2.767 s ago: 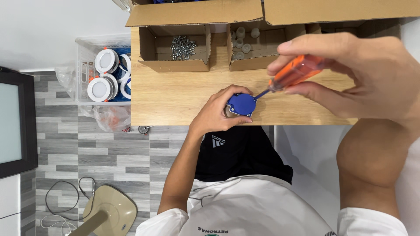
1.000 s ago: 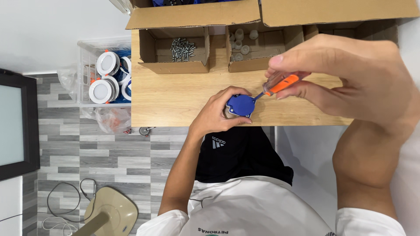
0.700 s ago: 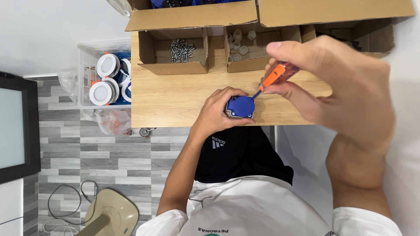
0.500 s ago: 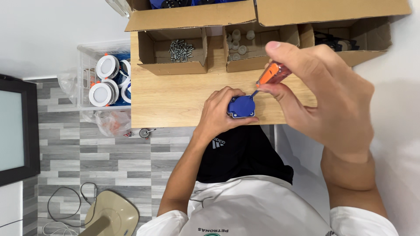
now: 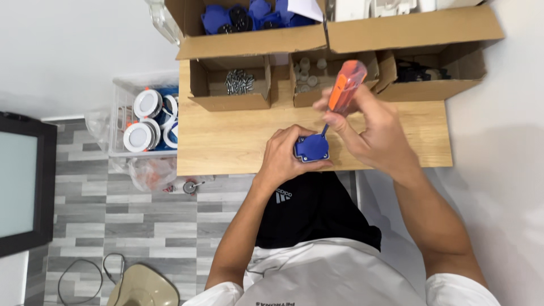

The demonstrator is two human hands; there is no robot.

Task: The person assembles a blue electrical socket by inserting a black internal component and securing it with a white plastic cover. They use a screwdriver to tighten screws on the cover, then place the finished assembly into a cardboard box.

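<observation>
My left hand (image 5: pixel 286 154) grips a small blue plastic box (image 5: pixel 312 148) at the near edge of the wooden table (image 5: pixel 226 136). My right hand (image 5: pixel 368 133) holds an orange-handled screwdriver (image 5: pixel 344 88) nearly upright, its tip resting on the top corner of the blue box. Both hands work above my lap, close to the table's front edge.
Open cardboard boxes line the table's far side: one with screws (image 5: pixel 239 81), one with small pale parts (image 5: pixel 309 71), one with black parts (image 5: pixel 422 72), one with blue parts (image 5: pixel 243 14). A clear bin of round white lamps (image 5: pixel 148 119) stands left. A dark screen (image 5: pixel 20 190) is far left.
My right hand has drawn back from the camera and tilted the screwdriver more upright over the blue box. My left hand still holds the box in the same place.
</observation>
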